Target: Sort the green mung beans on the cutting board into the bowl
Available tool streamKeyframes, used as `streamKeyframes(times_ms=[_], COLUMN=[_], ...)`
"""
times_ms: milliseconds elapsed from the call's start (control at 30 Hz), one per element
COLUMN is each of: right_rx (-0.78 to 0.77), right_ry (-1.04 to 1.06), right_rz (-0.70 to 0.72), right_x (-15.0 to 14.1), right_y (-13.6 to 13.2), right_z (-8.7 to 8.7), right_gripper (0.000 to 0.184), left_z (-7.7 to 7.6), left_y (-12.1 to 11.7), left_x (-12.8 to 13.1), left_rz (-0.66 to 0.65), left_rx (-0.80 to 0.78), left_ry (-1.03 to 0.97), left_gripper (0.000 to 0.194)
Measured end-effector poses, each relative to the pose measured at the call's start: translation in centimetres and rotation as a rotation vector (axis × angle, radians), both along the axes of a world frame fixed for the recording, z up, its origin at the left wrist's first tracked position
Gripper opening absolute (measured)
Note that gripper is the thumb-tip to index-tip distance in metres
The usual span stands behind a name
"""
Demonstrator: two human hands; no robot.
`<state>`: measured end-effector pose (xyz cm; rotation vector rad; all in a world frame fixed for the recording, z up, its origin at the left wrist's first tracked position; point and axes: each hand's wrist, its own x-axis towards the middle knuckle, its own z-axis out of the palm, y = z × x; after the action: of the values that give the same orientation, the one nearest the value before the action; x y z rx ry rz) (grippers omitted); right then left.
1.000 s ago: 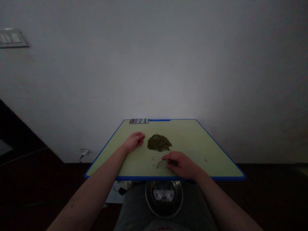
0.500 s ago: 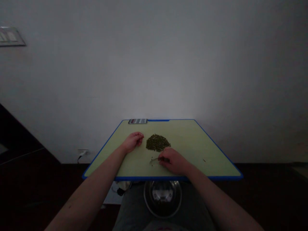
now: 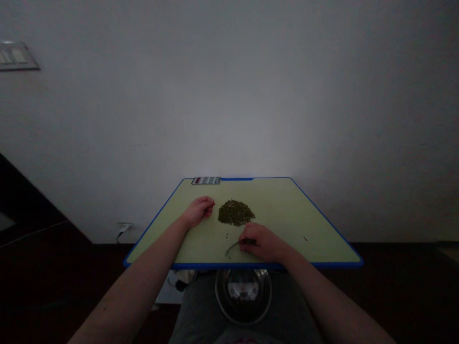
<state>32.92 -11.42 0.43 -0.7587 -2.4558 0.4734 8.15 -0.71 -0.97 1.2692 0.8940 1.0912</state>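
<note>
A pile of small green beans or seeds (image 3: 236, 212) lies mid-board. Just left of it my left hand (image 3: 200, 210) rests on the board, fingers curled closed, with nothing visible in them. Near the pile's lower right edge, my right hand (image 3: 263, 242) is closed on a thin, curved, see-through strip (image 3: 233, 248), whose exact kind I cannot make out. The strip's free end points left and toward the near edge, touching or close to the board. Two loose specks (image 3: 226, 235) lie below the pile. Another speck sits by the strip's tip.
The pale yellow board (image 3: 287, 200) has a blue rim. A phone (image 3: 206, 180) lies at its far left edge, and a small dark sliver (image 3: 305, 238) at right. Below the near edge, a shiny metal bowl (image 3: 244, 317) sits on my lap. A wall (image 3: 229, 95) rises behind.
My right hand first moved left with the strip, then drew slightly back. The strip's tip swept toward the near edge, and one speck now lies closer to that edge. My left hand stayed put.
</note>
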Motion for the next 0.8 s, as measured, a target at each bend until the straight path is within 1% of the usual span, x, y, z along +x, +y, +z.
streamKeyframes(times_ms=[167,300,533,800], right_rx=[-0.024,-0.040,-0.053,-0.077], right_ry=[0.004,0.010,-0.001,0.006], right_rz=[0.001,-0.033,-0.035,-0.062], right_x=[0.38,0.76,0.88,0.98], right_y=[-0.26,-0.60,-0.80,-0.78], right_z=[-0.12,-0.19,-0.07,-0.35], right_gripper=[0.011,0.010,0.009,0.010], left_z=[0.09,-0.05,-0.54,-0.51], left_y=[-0.02,0.10,0.45,0.43], left_x=[0.04,-0.02,-0.28,-0.30], left_rz=[0.006,0.016,-0.007,-0.011], left_rx=[-0.014,-0.016,-0.003,-0.007], left_ry=[-0.009,0.002,-0.006,-0.005], left_gripper=[0.019,0.019,0.018,0.019])
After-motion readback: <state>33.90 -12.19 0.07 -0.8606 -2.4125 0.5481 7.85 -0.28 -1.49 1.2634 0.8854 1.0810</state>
